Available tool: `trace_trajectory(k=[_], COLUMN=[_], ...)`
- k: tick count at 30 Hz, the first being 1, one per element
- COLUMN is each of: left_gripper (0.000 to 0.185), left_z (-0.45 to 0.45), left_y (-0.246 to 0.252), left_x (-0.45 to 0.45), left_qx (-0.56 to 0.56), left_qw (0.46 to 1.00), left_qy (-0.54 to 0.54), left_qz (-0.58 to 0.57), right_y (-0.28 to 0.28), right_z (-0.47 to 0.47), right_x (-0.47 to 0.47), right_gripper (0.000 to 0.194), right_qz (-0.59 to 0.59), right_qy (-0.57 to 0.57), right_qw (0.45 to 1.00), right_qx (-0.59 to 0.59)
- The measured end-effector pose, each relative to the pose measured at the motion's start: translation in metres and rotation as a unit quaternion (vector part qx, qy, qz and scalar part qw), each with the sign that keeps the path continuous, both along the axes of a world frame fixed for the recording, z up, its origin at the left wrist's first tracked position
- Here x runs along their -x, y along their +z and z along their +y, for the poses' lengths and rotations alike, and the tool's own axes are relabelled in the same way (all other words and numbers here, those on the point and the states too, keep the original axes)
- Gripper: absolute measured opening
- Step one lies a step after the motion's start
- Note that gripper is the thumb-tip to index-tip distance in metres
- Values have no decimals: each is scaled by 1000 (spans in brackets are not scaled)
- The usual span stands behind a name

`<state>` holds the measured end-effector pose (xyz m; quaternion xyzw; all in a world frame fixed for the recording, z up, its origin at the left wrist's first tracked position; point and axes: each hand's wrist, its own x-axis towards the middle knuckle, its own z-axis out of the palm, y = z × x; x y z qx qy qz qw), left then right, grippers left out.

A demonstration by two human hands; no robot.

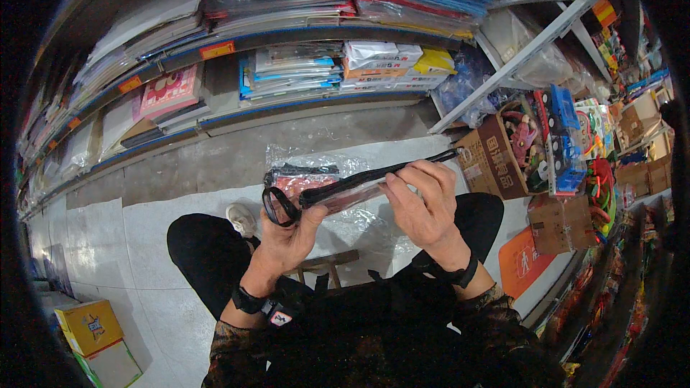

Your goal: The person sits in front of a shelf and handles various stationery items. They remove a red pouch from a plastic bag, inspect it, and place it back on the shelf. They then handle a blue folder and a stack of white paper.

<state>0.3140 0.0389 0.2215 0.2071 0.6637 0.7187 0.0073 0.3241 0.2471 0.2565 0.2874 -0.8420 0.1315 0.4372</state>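
I hold a clear zip pouch [350, 202] with a black zipper edge up between both hands in front of me. My left hand [285, 242] grips its left end, where a black strap loop [279, 207] stands out by the fingers. Fingers and thumb of my right hand [426, 210] pinch the pouch's side just below the zipper, towards its right end. Beyond the pouch, on the floor, a black-edged package with reddish contents [307, 173] lies with crinkled clear plastic wrap [345, 159]. The held pouch partly hides that package.
Shelves [302, 99] with stacked paper goods run across the front. A cardboard box of toys [493, 156] stands to the right, near a smaller carton [560, 223] and an orange floor sign [523, 261]. A yellow box [89, 328] sits at lower left.
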Motion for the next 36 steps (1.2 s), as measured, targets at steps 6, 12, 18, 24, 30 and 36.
trace_trajectory(k=[6,12,18,24,30,36], left_gripper=[30,26,24,24,47,51], left_z=[-1,2,3,-5,-4,0], left_y=[0,3,2,-4,-6,-21], left_x=[3,7,15,24,42,43], left_qx=[32,82,126,208,186,26], left_qw=[998,990,990,975,950,994], left_qy=[-50,-19,14,-44,172,32], left_qz=[31,116,55,69,184,-100], right_y=[1,4,-3,-19,-22,-18], right_z=[-7,-11,-17,-12,4,21], right_x=[-3,-1,-5,-7,3,19], right_gripper=[34,36,32,23,11,23], right_qz=[-52,-116,-182,-263,-516,-548], right_qy=[17,53,43,30,34,219], right_qw=[998,988,981,964,833,505], right_qx=[44,88,47,-10,199,630])
